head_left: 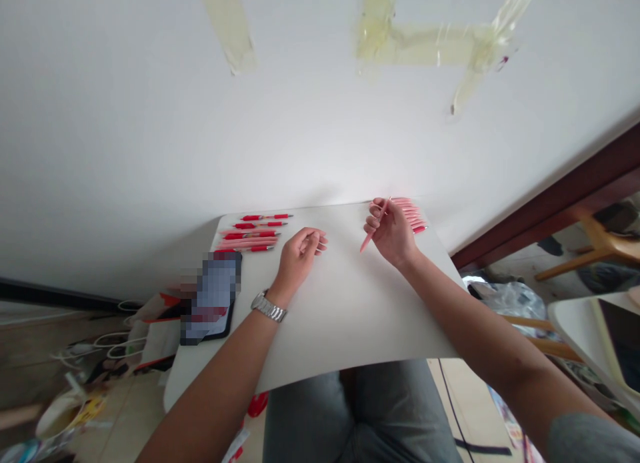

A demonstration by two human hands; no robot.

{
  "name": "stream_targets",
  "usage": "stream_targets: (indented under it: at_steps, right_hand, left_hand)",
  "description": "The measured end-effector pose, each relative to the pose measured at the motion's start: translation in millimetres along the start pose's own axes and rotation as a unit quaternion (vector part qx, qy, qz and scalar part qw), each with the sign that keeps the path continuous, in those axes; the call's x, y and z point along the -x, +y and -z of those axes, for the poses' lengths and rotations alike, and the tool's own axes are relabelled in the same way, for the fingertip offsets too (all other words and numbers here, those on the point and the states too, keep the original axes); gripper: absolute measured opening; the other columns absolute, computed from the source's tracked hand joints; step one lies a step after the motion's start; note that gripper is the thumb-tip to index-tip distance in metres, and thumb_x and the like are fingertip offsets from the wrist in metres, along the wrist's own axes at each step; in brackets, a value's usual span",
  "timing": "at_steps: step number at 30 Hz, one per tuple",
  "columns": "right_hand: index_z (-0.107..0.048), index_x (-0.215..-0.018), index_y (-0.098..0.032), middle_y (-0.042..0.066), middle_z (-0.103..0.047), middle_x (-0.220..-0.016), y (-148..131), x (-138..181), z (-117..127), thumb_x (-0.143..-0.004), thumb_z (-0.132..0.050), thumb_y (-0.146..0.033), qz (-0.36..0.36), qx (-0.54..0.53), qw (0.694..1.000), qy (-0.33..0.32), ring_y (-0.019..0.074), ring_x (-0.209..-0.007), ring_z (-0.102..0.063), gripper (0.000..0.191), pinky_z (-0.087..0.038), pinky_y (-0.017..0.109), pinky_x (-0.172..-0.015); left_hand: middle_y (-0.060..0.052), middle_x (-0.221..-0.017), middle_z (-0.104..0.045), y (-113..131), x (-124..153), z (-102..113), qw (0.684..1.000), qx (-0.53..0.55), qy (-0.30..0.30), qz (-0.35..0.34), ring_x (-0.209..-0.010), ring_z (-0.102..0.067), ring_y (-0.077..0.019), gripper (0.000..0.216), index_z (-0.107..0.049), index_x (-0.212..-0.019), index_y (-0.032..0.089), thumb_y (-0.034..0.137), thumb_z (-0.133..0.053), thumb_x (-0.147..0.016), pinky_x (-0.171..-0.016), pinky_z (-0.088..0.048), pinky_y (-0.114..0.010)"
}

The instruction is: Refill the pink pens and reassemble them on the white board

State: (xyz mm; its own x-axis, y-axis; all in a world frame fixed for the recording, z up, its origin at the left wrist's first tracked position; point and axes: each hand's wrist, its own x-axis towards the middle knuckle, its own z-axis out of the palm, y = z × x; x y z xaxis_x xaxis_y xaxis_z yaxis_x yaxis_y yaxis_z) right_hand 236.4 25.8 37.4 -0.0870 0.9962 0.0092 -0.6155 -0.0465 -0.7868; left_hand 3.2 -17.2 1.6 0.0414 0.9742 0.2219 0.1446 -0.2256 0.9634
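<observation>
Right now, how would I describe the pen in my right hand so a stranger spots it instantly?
Find the white table by the wall, then the right hand over its far right part. A pink pen slants across that hand's fingers. It is gripped, while the neighbouring pink pens lie side by side.

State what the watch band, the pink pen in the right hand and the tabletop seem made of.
Watch band: likely polished metal, given its bright, silvery links. Pink pen: probably smooth plastic, judging by even colour. Tabletop: satin white, perhaps laminate, since no grain shows.
</observation>
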Motion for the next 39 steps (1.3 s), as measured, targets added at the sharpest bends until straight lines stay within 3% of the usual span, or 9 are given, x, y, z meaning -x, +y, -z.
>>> stream_targets:
  at_steps: [4,10,15,18,22,27,34,39]
  right_hand:
    - [-0.066,-0.098,-0.028,-0.005,-0.042,-0.074,-4,0,-3,-0.089,-0.073,-0.054,0.038,0.077,0.996,0.011,0.0105,-0.053,-0.030,0.028,-0.033,0.027,-0.050]
    - [-0.076,-0.104,-0.026,0.001,-0.056,-0.083,-21,-4,-6,-0.094,-0.067,-0.061,0.115,0.197,0.973,-0.010,0.0147,-0.070,-0.051,0.038,-0.046,0.030,-0.064]
    - [-0.076,-0.114,-0.028,0.003,-0.071,-0.098,-46,-11,15,-0.092,-0.078,-0.053,0.205,0.436,0.876,-0.024,0.0186,-0.088,-0.061,0.033,-0.051,0.033,-0.080]
    - [-0.075,-0.110,-0.028,0.003,-0.074,-0.096,-63,-21,37,-0.091,-0.079,-0.041,0.204,0.553,0.805,-0.066,0.0202,-0.087,-0.064,0.024,-0.051,0.036,-0.085]
    - [-0.077,-0.098,-0.026,0.006,-0.072,-0.096,-76,-37,69,-0.093,-0.071,-0.030,0.197,0.666,0.712,-0.107,0.0207,-0.083,-0.063,0.009,-0.048,0.036,-0.079]
    - [-0.078,-0.095,-0.024,0.009,-0.072,-0.105,-73,-42,94,-0.093,-0.068,-0.027,0.184,0.724,0.649,-0.145,0.0206,-0.083,-0.065,0.012,-0.047,0.035,-0.078]
    - [-0.079,-0.101,-0.023,0.010,-0.073,-0.109,-63,-39,97,-0.098,-0.063,-0.024,0.206,0.791,0.558,-0.143,0.0234,-0.092,-0.066,0.016,-0.046,0.033,-0.077]
    - [-0.079,-0.103,-0.025,0.009,-0.074,-0.110,-62,-39,98,-0.098,-0.064,-0.022,0.213,0.803,0.537,-0.146,0.0235,-0.094,-0.068,0.016,-0.047,0.032,-0.076]
  left_hand:
    - [-0.009,-0.096,-0.079,-6,0,0,1.000,-0.016,-0.015,0.009,-0.084,-0.075,-0.0197,0.044,-0.073,-0.105,0.020,0.062,-0.062,-0.100,-0.076,-0.059,-0.029]
    - [-0.007,-0.098,-0.080,-11,0,-1,0.995,-0.094,-0.038,-0.018,-0.092,-0.079,-0.0232,0.040,-0.073,-0.102,0.023,0.061,-0.059,-0.102,-0.081,-0.059,-0.031]
    - [-0.007,-0.096,-0.081,-14,-1,0,0.994,-0.099,-0.034,-0.019,-0.091,-0.079,-0.0237,0.039,-0.074,-0.102,0.024,0.060,-0.060,-0.102,-0.081,-0.060,-0.031]
    - [-0.007,-0.097,-0.081,-13,-2,1,0.995,-0.096,-0.037,-0.016,-0.091,-0.079,-0.0234,0.039,-0.073,-0.102,0.024,0.060,-0.060,-0.102,-0.082,-0.060,-0.031]
    - [-0.007,-0.097,-0.081,-12,-2,1,0.994,-0.103,-0.040,-0.019,-0.091,-0.079,-0.0232,0.037,-0.073,-0.102,0.024,0.058,-0.059,-0.102,-0.083,-0.059,-0.032]
    - [-0.007,-0.096,-0.081,-12,-3,0,0.993,-0.107,-0.040,-0.022,-0.090,-0.079,-0.0232,0.037,-0.073,-0.101,0.023,0.058,-0.058,-0.102,-0.082,-0.060,-0.032]
    - [-0.007,-0.100,-0.081,-14,-3,1,0.991,-0.127,-0.046,-0.018,-0.093,-0.079,-0.0226,0.036,-0.071,-0.102,0.023,0.055,-0.057,-0.104,-0.082,-0.061,-0.030]
    - [-0.006,-0.100,-0.081,-14,-3,2,0.990,-0.135,-0.050,-0.012,-0.095,-0.080,-0.0223,0.034,-0.071,-0.103,0.023,0.054,-0.056,-0.105,-0.083,-0.061,-0.031]
